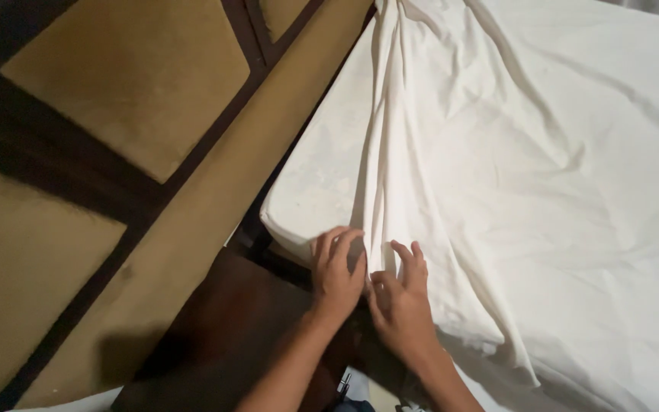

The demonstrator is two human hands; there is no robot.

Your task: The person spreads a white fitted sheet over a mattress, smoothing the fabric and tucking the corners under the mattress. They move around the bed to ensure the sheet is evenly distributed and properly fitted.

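A white bed sheet (543,175) covers most of the right side of the view, wrinkled and loose, with long folds running from the far edge down toward the near right. Along its left edge the cloth is gathered into a thick bunch of pleats that runs from the far top down to the hands. Under it lies the white mattress (306,191), bare along a strip on its left side, its near left corner rounded and uncovered. To the left of the bed stands a padded headboard (127,84) of tan, velvety panels set in dark wooden frames, with a long tan band running slantwise beside the mattress. Near the bottom middle, a dark brown wooden surface (223,336) sits between the headboard and the bed corner.

The left hand (337,271) lies flat and open on the near corner of the mattress, fingers spread and pressed against the edge of the bunched sheet. The right hand (402,301) is just beside it, touching it at the thumb, fingers curled loosely and pinching the gathered fold of sheet at the corner.
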